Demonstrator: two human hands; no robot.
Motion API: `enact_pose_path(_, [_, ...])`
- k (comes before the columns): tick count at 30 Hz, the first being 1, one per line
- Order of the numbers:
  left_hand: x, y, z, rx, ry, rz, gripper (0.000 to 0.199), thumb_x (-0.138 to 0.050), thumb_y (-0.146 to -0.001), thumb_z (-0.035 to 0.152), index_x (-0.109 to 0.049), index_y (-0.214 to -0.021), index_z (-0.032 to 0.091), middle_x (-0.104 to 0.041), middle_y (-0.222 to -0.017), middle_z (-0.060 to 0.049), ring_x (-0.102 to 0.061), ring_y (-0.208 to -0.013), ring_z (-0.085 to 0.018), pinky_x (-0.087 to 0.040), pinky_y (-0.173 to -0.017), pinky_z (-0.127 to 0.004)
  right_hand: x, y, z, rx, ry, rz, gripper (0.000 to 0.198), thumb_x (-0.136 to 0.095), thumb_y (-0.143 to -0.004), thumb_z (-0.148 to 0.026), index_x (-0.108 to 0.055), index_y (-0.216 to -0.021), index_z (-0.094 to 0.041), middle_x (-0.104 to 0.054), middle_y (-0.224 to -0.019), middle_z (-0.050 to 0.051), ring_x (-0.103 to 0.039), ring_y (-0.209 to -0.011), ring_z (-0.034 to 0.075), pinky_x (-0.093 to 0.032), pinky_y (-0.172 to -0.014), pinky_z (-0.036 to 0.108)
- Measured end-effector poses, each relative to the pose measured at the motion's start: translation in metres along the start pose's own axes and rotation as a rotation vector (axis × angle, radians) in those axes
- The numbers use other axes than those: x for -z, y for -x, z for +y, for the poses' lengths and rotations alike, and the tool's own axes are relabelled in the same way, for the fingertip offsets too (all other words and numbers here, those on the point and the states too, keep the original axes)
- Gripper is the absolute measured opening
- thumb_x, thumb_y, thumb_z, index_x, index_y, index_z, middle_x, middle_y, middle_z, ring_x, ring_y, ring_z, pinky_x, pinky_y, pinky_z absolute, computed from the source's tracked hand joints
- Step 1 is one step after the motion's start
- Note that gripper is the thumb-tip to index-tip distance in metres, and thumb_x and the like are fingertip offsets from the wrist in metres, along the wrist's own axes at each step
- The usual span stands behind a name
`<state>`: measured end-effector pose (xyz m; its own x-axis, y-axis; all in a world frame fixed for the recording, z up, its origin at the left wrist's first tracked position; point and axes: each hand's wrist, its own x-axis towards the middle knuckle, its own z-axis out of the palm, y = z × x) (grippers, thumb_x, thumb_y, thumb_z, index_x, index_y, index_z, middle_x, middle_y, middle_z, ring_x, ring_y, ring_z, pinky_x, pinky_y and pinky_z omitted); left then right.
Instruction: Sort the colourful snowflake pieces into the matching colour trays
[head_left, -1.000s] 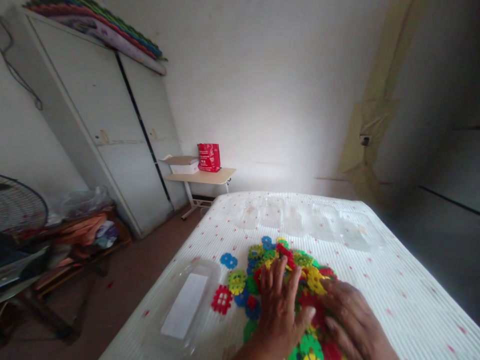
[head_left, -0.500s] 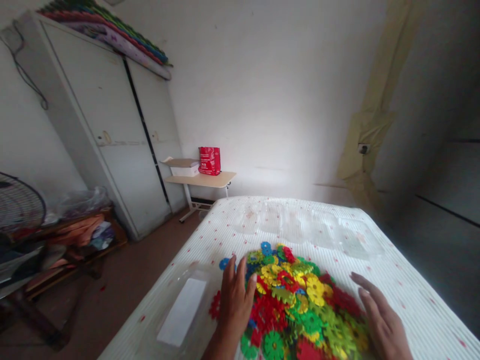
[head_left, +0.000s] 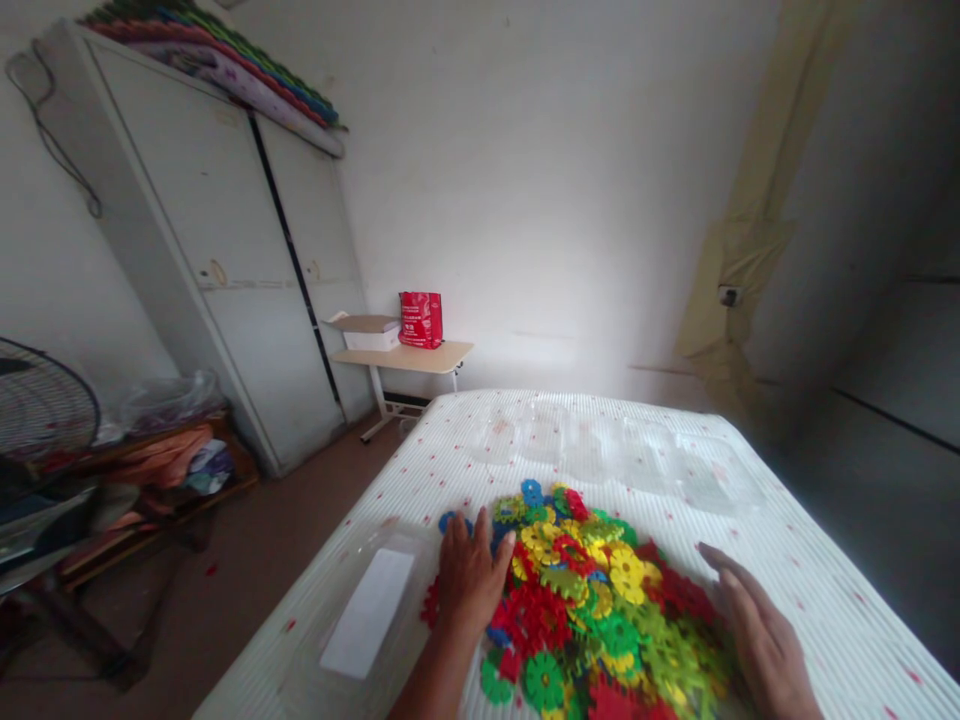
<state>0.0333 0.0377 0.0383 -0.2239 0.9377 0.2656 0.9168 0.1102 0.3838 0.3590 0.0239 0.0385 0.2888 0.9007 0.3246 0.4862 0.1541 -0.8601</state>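
A coloured pile [head_left: 598, 602] is being flanked by the left hand [head_left: 469, 578] at nine o'clock and the right hand [head_left: 766, 632] at three

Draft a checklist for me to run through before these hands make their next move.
1. Notched plastic pieces heaped on the table: ok.
2. Left hand at the heap's left side: ok.
3. Right hand at its right side: ok.
4. Leftmost red piece fully visible: not ok, left hand partly covers it.
5. Left fingers touching pieces: cannot tell.
6. Clear plastic trays beyond the heap: ok.
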Motion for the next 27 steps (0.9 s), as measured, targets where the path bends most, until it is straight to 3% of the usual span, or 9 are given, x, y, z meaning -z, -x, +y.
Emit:
enact_pose_path(3, [0.001, 0.002, 0.005, -0.005, 0.061, -0.018, 0.052, -0.037, -0.085, 0.046, -0.047, -0.126, 0.017, -0.047, -0.134, -0.014, -0.037, -0.128, -0.029, -0.030, -0.104, -0.046, 0.000, 0.000, 0.003, -0.008, -0.001, -0.016, 0.053, -0.040, -0.079, -0.060, -0.060, -0.107, -0.020, -0.060, -0.117, 0.009, -0.048, -0.117, 0.031, -0.030, -0.104, 0.049])
enact_pose_path(10, [0.000, 0.023, 0.023, -0.167, 0.356, -0.055, 0.046, -0.035, -0.087, 0.041, -0.049, -0.125, 0.018, -0.056, -0.125, -0.010, -0.050, -0.117, -0.019, -0.039, -0.101, -0.034, 0.000, 0.001, -0.001, 0.000, -0.018, -0.021, 0.053, -0.040, -0.078, -0.061, -0.062, -0.102, -0.020, -0.062, -0.115, 0.010, -0.050, -0.115, 0.032, -0.035, -0.101, 0.048])
enact_pose_path(14, [0.003, 0.021, 0.022, -0.191, 0.385, 0.004, 0.041, -0.039, -0.087, 0.036, -0.053, -0.120, 0.017, -0.059, -0.121, -0.010, -0.053, -0.113, -0.019, -0.041, -0.099, -0.035, 0.001, 0.002, -0.002, -0.010, -0.028, -0.062, 0.053, -0.040, -0.079, -0.061, -0.062, -0.106, -0.021, -0.061, -0.117, 0.009, -0.049, -0.115, 0.031, -0.033, -0.102, 0.049])
enact_pose_path(20, [0.023, -0.009, 0.018, -0.251, 0.381, 0.114, 0.032, -0.033, -0.089, 0.029, -0.063, -0.095, 0.018, -0.066, -0.098, -0.008, -0.060, -0.094, -0.017, -0.046, -0.087, -0.032, 0.001, 0.001, -0.001, -0.005, 0.009, -0.103, 0.056, -0.038, -0.080, -0.062, -0.063, -0.106, -0.019, -0.062, -0.117, 0.009, -0.046, -0.119, 0.031, -0.027, -0.105, 0.050])
enact_pose_path(24, [0.025, -0.041, 0.019, -0.251, 0.328, -0.011, 0.034, -0.033, -0.089, 0.030, -0.064, -0.090, 0.018, -0.067, -0.091, -0.007, -0.060, -0.091, -0.018, -0.045, -0.085, -0.031, -0.001, -0.006, -0.002, 0.000, 0.034, -0.157, 0.055, -0.038, -0.081, -0.060, -0.060, -0.113, -0.021, -0.059, -0.122, 0.007, -0.046, -0.120, 0.029, -0.026, -0.107, 0.047])
enact_pose_path(27, [0.014, -0.063, 0.021, -0.317, 0.346, -0.101, 0.028, -0.042, -0.085, 0.031, -0.065, -0.095, 0.019, -0.068, -0.099, -0.005, -0.059, -0.097, -0.016, -0.043, -0.089, -0.026, -0.004, -0.012, -0.006, -0.017, 0.031, -0.242, 0.055, -0.038, -0.082, -0.060, -0.058, -0.116, -0.022, -0.056, -0.125, 0.006, -0.044, -0.122, 0.027, -0.026, -0.107, 0.045])
